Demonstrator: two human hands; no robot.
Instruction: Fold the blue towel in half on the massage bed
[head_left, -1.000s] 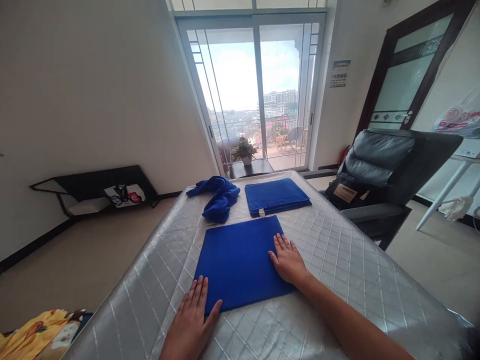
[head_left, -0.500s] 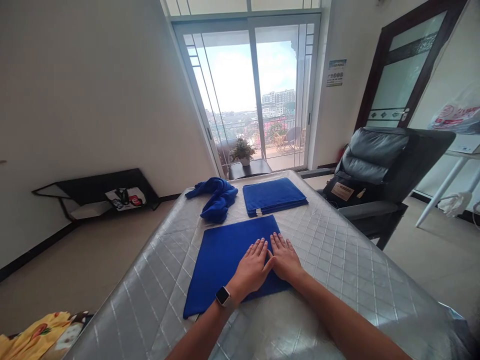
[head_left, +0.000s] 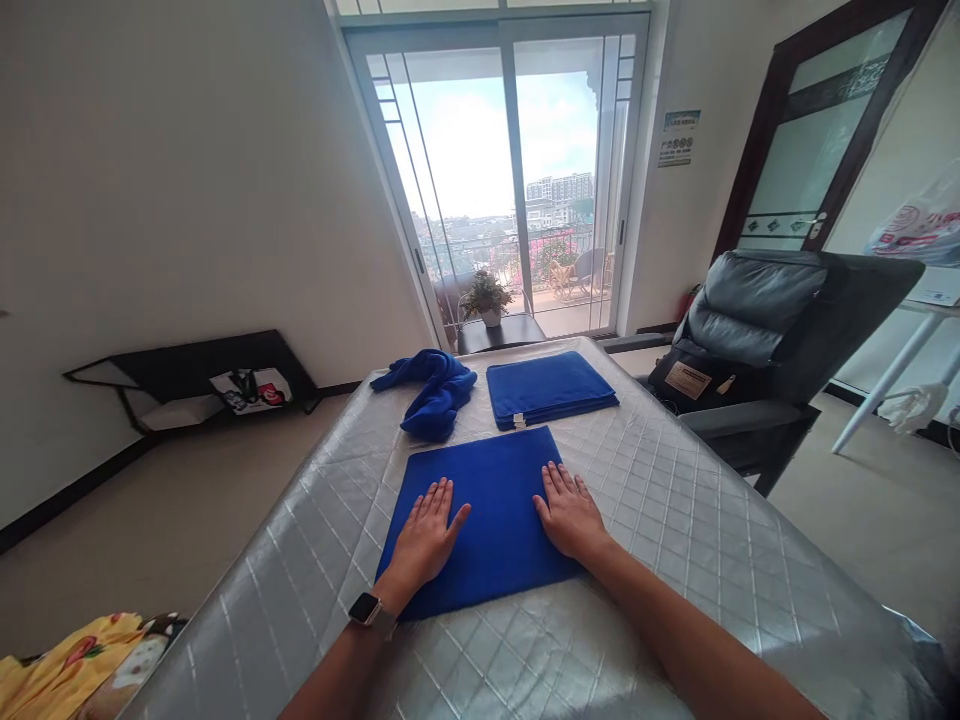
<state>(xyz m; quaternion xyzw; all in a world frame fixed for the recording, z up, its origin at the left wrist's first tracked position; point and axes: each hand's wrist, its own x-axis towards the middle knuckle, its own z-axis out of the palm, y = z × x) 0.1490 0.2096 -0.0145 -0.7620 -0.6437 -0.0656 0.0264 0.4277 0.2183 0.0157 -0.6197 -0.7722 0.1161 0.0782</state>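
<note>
A blue cloth [head_left: 487, 520] lies flat in front of me on the silver quilted table cover [head_left: 525, 660]. My left hand [head_left: 426, 535] rests palm down on its left part, fingers stretched out. On the cloth's right edge lies my right hand [head_left: 568, 510], also flat with the fingers extended. Neither hand grips anything. Beyond the cloth is a stack of folded blue cloths [head_left: 551, 388] with a small white tag at its near edge. To the left of that stack sits a crumpled blue cloth [head_left: 439, 395].
A dark recliner [head_left: 780, 330] with a black bag [head_left: 697, 380] on it stands right of the table. A potted plant [head_left: 487, 297] on a chair is beyond the far edge, before the sliding glass door. Yellow printed fabric [head_left: 82, 660] shows at lower left.
My left hand has slid leftward over the cloth, away from my right hand. The cloth's near left corner looks straighter. My right hand has stayed on the right edge.
</note>
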